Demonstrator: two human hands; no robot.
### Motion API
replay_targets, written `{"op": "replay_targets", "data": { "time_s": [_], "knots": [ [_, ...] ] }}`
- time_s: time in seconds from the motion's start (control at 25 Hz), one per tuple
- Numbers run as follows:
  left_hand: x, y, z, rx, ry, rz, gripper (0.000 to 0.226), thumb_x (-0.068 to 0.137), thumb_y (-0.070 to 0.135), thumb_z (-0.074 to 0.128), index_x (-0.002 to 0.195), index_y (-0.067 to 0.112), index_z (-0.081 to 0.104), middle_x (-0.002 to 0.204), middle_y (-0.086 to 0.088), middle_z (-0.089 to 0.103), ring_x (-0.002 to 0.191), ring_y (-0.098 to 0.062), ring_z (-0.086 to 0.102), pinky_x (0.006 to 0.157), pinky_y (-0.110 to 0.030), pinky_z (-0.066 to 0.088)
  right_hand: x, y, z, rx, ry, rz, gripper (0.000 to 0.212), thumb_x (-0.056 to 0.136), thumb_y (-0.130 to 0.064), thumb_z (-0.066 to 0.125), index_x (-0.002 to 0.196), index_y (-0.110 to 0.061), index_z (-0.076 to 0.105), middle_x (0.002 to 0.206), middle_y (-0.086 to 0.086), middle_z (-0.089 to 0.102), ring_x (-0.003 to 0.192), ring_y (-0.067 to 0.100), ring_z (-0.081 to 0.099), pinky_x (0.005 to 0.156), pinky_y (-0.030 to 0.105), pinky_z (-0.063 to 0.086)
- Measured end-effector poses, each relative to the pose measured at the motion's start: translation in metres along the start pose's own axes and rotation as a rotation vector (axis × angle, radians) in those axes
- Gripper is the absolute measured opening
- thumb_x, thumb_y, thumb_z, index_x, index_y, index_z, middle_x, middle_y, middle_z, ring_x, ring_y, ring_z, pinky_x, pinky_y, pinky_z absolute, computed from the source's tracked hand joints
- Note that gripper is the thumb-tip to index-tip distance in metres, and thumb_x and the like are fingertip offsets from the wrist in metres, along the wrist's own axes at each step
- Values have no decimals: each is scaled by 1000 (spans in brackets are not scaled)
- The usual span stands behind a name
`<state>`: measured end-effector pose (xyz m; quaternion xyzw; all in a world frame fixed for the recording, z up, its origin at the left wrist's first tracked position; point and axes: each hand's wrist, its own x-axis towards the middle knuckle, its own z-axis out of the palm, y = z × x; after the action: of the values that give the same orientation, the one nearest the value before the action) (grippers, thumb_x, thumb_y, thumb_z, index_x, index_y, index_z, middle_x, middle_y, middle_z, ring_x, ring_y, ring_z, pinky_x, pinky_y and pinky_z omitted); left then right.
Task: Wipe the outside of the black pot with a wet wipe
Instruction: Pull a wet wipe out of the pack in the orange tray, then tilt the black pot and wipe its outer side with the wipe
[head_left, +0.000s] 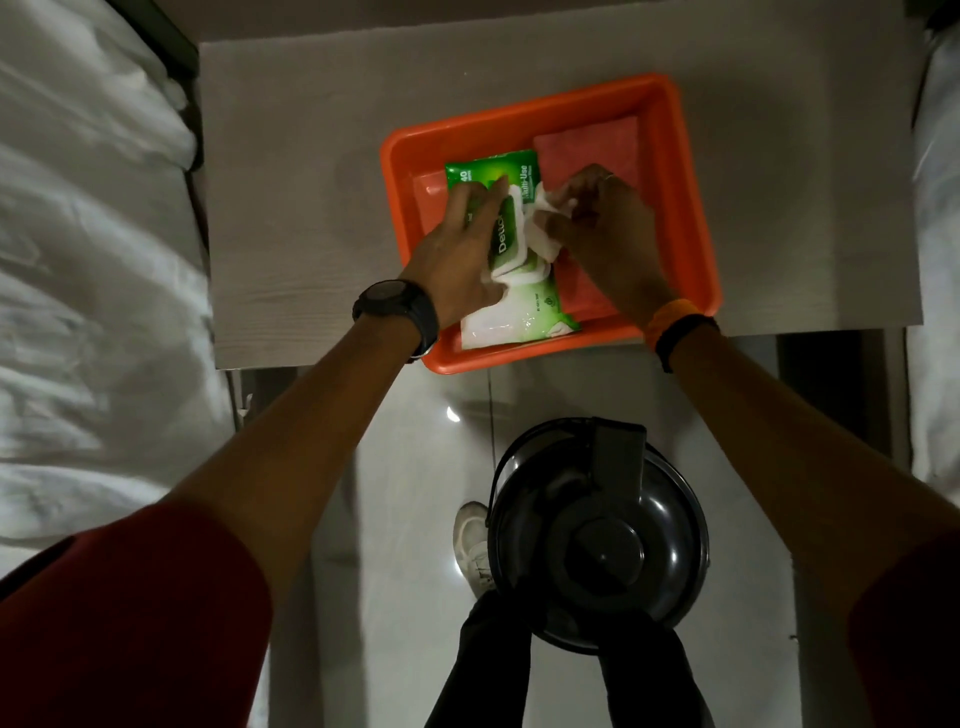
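A green and white wet wipe pack lies in an orange tray on the table. My left hand presses flat on the pack with its fingers spread. My right hand pinches a white wet wipe that sticks out of the pack's open flap. The black pot, with its lid on and a handle over the top, stands on the floor below the table, between my legs.
A pink cloth lies in the tray's far right corner. The grey table stands between two beds with white bedding. A white shoe shows on the glossy tiled floor next to the pot.
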<state>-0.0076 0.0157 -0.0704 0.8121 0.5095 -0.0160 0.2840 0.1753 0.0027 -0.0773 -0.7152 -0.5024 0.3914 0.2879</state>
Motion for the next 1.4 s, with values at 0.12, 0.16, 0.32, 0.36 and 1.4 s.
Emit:
{"op": "replay_targets", "data": {
  "time_s": [0.12,0.16,0.32,0.36,1.4],
  "knots": [
    [-8,20,1,274,-70,30,58,89,15,64,143,16,43,151,-12,34,132,-41,42,99,-49,50,-35,1,-20,163,55,89,25,88,-6,80,111,-5,71,94,-2,72,82,-3,67,77,21,60],
    [-11,30,1,272,-14,18,45,91,15,59,136,16,52,149,-11,41,136,-39,39,102,-51,47,-49,2,-27,238,53,127,30,87,-4,80,115,-4,69,99,4,74,86,5,70,78,28,63],
    [-39,92,4,-622,157,-105,29,97,30,52,95,8,72,96,-15,73,92,-30,69,79,-40,57,-115,7,-52,518,69,220,44,85,2,80,125,-12,64,97,-3,74,78,-2,75,67,15,61],
    [-48,107,11,-861,60,-150,27,97,33,56,92,12,72,89,-14,73,86,-28,71,78,-42,61,-132,11,-59,549,79,242,44,85,1,80,125,-12,66,99,-2,75,83,-1,76,69,17,62],
    [-57,242,274,85,-934,353,24,79,24,82,101,15,76,103,-6,77,96,-14,68,75,-5,44,-346,293,-99,777,522,794,18,89,-11,74,80,-26,72,84,-5,73,78,5,71,75,27,58]
  ]
}}
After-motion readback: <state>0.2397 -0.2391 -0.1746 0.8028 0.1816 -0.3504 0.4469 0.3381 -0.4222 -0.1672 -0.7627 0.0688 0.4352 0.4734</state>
